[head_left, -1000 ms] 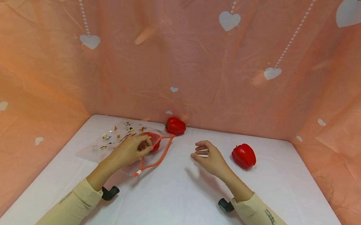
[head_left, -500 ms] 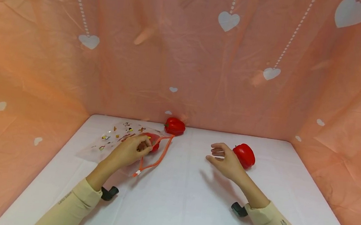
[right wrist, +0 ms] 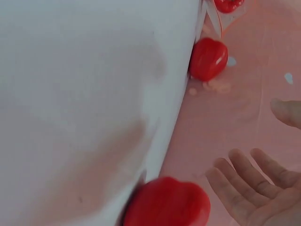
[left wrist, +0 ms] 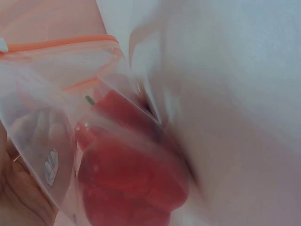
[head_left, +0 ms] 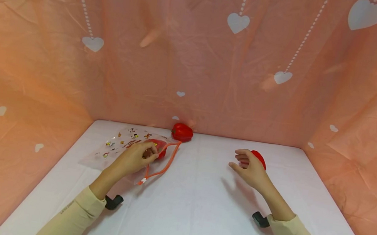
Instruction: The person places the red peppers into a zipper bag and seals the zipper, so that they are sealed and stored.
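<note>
A clear printed bag (head_left: 109, 149) with an orange zip edge (head_left: 170, 162) lies at the left of the table, its mouth facing right. Inside it, red peppers (left wrist: 131, 174) show through the film in the left wrist view. My left hand (head_left: 135, 157) pinches the bag's upper film near the mouth. Over at the right, my right hand (head_left: 250, 170) is held above the table with fingers apart and nothing in them. Just behind it is a red pepper (head_left: 259, 159), partly hidden by the hand in the head view; the right wrist view shows this pepper (right wrist: 167, 203) beside the fingers, a gap between them.
Another red pepper (head_left: 182, 132) rests at the table's back edge, just behind the bag's mouth. An orange-pink curtain (head_left: 207, 77) with white hearts stands around the back and both sides of the white table (head_left: 177, 217).
My right hand has moved right, from mid-table to in front of the right pepper, which it now partly covers. My left hand and the bag have stayed in place.
</note>
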Available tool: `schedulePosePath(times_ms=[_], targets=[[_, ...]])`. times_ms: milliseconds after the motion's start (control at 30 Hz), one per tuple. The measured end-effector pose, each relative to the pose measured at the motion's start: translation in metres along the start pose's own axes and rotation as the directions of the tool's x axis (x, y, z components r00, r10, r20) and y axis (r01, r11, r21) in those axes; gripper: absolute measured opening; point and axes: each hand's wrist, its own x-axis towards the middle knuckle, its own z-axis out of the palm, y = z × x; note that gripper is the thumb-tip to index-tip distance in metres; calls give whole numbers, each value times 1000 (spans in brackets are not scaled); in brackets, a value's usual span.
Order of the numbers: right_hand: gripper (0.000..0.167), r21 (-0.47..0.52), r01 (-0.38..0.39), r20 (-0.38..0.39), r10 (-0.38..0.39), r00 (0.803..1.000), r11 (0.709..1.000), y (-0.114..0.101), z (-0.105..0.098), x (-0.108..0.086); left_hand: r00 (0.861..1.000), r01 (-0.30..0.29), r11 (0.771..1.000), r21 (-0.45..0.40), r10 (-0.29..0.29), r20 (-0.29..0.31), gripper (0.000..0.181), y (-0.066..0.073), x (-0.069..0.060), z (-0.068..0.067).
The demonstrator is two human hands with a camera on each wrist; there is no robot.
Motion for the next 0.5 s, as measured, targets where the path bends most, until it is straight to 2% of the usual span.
schedulePosePath(times_ms=[500], targets=[[60, -126, -30, -66, 22, 998, 992, 15, -31, 3, 999, 27, 1000, 5, -27, 17, 7, 0, 0, -2]])
